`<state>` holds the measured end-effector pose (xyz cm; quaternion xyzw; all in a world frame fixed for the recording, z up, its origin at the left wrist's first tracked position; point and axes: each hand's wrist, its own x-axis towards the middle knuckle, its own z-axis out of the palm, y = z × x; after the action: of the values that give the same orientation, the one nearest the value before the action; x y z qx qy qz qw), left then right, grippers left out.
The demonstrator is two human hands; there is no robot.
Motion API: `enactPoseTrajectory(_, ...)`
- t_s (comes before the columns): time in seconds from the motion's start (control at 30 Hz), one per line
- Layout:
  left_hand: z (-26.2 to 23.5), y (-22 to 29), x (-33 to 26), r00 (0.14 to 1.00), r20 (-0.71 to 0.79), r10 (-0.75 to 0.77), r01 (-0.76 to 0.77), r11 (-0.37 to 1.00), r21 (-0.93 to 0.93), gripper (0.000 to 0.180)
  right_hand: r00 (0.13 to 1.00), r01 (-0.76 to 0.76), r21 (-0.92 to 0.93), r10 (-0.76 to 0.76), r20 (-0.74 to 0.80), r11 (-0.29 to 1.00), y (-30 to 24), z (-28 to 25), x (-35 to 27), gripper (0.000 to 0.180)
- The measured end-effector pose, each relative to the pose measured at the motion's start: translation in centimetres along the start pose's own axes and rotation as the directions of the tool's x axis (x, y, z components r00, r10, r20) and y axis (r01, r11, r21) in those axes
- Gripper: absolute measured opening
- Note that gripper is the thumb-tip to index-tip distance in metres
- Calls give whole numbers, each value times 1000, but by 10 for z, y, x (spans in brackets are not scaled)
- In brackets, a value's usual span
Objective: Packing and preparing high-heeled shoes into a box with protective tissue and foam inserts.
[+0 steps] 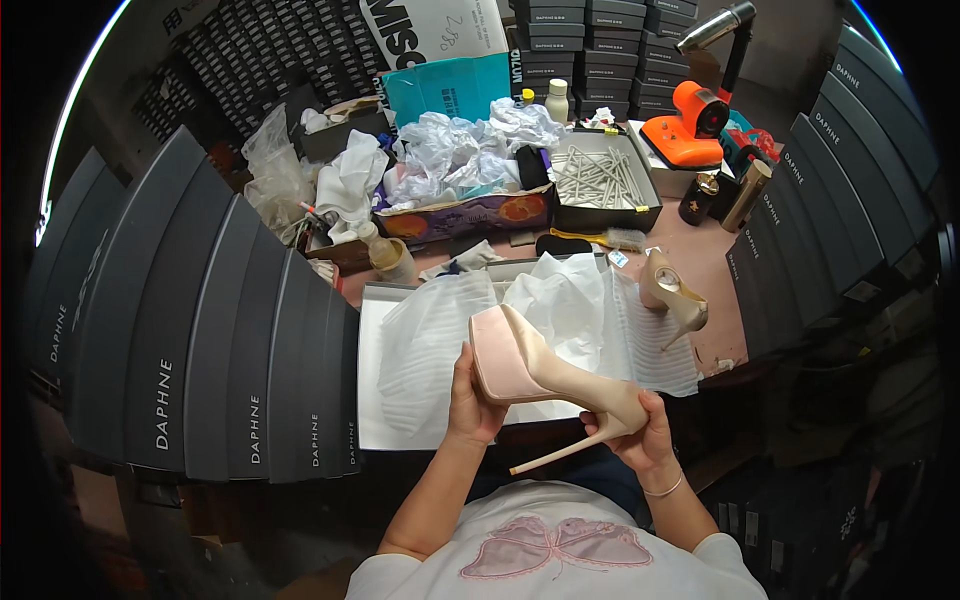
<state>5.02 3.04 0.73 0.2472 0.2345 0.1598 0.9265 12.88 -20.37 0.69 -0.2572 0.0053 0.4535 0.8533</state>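
Observation:
A pale beige high-heeled shoe (565,375) with a pinkish toe is held on its side above an open shoebox (385,425). My left hand (473,400) is closed round its toe end. At the heel end, my right hand (640,435) grips the back of the shoe, and its thin stiletto heel points down to the left. White tissue paper (565,300) and translucent foam wrap (440,320) lie in the box. A matching high-heeled shoe (672,295) rests on foam at the box's right side.
Dark shoeboxes stand in stacks at left (225,340) and right (815,200). Behind the open box are a carton of crumpled tissue (465,215), a tray of white sticks (605,180), a yellow-handled brush (600,238), a bottle (388,255) and an orange device (685,130).

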Motion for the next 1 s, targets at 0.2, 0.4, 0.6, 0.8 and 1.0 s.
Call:
enactPoseTrajectory(0.2, -1, 16, -15, 998, -15, 59, -57, 990, 127, 65, 907, 14, -846, 350, 235, 532, -18, -7, -11, 68)
enactPoseTrajectory(0.4, 46, 38, 26, 873, 482, 72, -371, 739, 562, 60, 943, 212, -788, 91, 320, 578, -14, -30, -19, 76)
enactPoseTrajectory(0.6, 75, 67, 178, 914, 306, -267, -389, -363, 847, 53, 959, 277, -445, -270, 80, 852, -55, -37, -50, 88)
enactPoseTrajectory(0.8, 70, 28, 225, 906, 341, -251, -402, -254, 880, 20, 946, 278, -426, -323, -34, 861, -51, -47, -65, 98)
enactPoseTrajectory(1.0, 205, 105, 97, 579, 815, 32, -792, -215, 571, 16, 939, 246, 86, -260, 225, 965, -48, -60, -50, 85)
